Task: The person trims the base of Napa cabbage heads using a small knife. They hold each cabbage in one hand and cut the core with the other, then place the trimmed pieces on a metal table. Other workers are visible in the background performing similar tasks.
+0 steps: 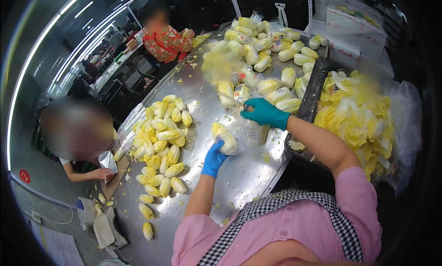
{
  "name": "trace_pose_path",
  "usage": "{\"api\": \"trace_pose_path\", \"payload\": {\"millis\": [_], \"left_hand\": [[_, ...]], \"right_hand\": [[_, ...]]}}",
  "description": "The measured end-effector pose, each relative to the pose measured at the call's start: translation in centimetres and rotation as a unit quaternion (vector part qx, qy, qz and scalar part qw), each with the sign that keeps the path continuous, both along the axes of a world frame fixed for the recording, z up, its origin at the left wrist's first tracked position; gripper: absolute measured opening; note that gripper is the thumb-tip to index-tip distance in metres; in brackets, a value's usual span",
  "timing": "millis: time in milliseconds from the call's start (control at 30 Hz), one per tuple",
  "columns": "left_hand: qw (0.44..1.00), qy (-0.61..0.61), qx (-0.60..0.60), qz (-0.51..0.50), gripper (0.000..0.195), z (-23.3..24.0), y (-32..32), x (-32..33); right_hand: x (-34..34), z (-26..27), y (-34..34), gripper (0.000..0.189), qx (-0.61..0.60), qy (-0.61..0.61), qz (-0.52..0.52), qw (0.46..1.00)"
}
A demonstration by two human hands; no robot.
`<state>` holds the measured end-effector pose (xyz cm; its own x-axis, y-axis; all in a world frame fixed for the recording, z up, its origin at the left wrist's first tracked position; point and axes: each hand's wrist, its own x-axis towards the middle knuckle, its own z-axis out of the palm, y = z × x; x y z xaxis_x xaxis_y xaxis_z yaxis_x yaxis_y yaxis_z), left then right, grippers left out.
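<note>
My left hand (213,159), in a blue glove, grips a small napa cabbage (223,136) near its white base. Clear plastic film (238,148) shows around that base. In a green glove, my right hand (266,113) is closed around the dark handle of a thin tool, probably a knife; its blurred blade (232,99) points up and left. Just below the right hand stands a plastic-wrapped bundle (255,133) bearing print, partly hidden by blur. Wrapped and bare cabbages (272,86) lie beyond the right hand.
Bare baby cabbages (162,138) are heaped on the left of the metal table (203,110). A black crate (312,90) of trimmed yellow leaves (355,124) stands at right. A white device (107,228) sits lower left. Two people (167,43) work along the far side.
</note>
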<state>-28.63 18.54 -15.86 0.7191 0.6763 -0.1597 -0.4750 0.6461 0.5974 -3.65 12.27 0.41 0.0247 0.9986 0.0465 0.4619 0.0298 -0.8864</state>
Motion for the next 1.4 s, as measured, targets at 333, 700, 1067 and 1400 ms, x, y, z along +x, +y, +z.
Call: {"api": "trace_pose_path", "payload": {"millis": [333,700,1067,1400], "left_hand": [[0.940,-0.041,-0.126,0.315,0.038,-4.6,-0.5,-0.4],[0.966,-0.138,-0.028,0.217,0.063,11.1,-5.4,3.7],[0.985,-0.146,0.077,-0.047,0.066,14.9,-9.3,16.3],[0.783,0.014,0.413,-0.466,0.089,20.1,-12.9,25.0]], "right_hand": [[2.2,2.1,-0.8,0.034,0.024,-0.155,0.095,0.983],[4.9,-1.5,0.4,0.049,-0.013,0.130,-0.087,0.988],[8.0,5.1,-13.3,0.074,0.116,0.242,-0.081,0.960],[13.8,7.3,-25.5,0.077,0.060,-0.075,-0.019,0.995]]}}
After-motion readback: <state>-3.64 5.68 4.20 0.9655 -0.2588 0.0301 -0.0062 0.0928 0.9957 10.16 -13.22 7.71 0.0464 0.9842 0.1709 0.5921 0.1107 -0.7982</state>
